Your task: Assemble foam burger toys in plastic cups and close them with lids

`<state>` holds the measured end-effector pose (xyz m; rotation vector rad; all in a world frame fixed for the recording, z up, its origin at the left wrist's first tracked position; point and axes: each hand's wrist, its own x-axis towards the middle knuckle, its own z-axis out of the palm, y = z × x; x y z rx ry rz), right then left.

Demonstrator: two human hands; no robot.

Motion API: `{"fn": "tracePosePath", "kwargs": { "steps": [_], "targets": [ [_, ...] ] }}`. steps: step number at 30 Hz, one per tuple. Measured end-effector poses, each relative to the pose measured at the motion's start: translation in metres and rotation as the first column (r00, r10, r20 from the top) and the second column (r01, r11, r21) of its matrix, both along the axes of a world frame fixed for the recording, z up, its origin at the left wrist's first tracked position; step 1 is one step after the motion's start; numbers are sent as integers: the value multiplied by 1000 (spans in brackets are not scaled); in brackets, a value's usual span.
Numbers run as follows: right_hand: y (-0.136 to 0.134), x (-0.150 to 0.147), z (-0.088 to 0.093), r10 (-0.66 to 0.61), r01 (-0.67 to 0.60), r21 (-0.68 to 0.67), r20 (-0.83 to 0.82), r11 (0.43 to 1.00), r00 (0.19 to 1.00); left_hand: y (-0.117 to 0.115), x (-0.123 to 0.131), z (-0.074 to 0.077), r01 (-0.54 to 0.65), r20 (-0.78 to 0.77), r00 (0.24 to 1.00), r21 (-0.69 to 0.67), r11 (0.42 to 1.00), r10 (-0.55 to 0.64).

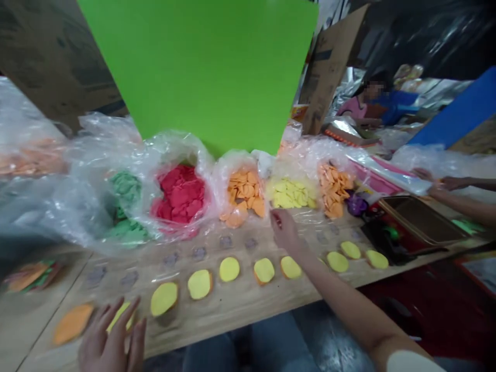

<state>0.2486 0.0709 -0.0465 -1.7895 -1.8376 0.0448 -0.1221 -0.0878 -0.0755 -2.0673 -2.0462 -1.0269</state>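
Observation:
My left hand (pixel 112 336) rests at the near edge of the wooden board (pixel 232 305), fingers spread, over a flat yellow round (pixel 120 316) and beside a flat orange round (pixel 73 324). My right hand (pixel 285 232) reaches across the board, its bunched fingertips at the front of a plastic bag of yellow pieces (pixel 290 194). A row of yellow rounds lying on orange rounds, such as one (pixel 199 284), crosses the board. Beyond it lie small grey patches (pixel 199 252). Whether my right hand holds anything is hidden.
Open plastic bags hold green (pixel 126 204), red (pixel 180 194) and orange (pixel 244 194) pieces behind the board. A large green sheet (pixel 197 67) stands beyond them. A co-worker's arm (pixel 453 194) reaches in at right, near a brown tray (pixel 420 222).

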Motion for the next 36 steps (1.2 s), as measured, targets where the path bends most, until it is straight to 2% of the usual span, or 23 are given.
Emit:
{"fn": "tracePosePath", "kwargs": {
  "steps": [2,4,7,9,10,12,14,17,21,25,28,33,36],
  "targets": [
    [29,51,-5,-89,90,-28,47,996,995,25,43,19,78,48,996,16,997,-78],
    [55,81,-10,-119,123,-49,77,991,990,56,96,37,226,114,968,11,974,-226],
    [88,92,-14,-142,151,-73,111,986,984,115,186,57,422,199,892,-47,906,-405],
    [106,87,-15,-148,158,-79,126,984,981,161,242,65,481,169,870,-82,873,-463],
    [114,84,-15,-145,156,-82,132,984,981,185,267,67,452,110,889,-71,889,-444],
    [129,83,-13,-128,142,-90,147,986,981,232,307,70,287,-29,956,-99,953,-291],
    [141,90,-10,-104,122,-99,168,988,980,273,333,72,144,-149,974,-170,975,-170],
    [152,108,-4,-61,85,-108,213,990,975,315,344,72,100,-243,957,-245,964,-161],
    [156,115,-2,60,-25,-140,253,990,966,336,331,71,143,-274,935,-288,947,-225],
    [160,99,-5,137,-102,-157,238,982,962,338,323,79,168,-321,910,-292,942,-262],
    [164,95,-5,176,-132,-187,244,973,954,334,332,89,228,-353,880,-276,934,-319],
    [169,114,-2,279,-227,-191,320,955,906,328,353,101,310,-377,839,-261,914,-392],
    [173,125,-1,326,-279,-196,281,940,903,331,350,104,289,-381,845,-267,920,-376]
  ]
}}
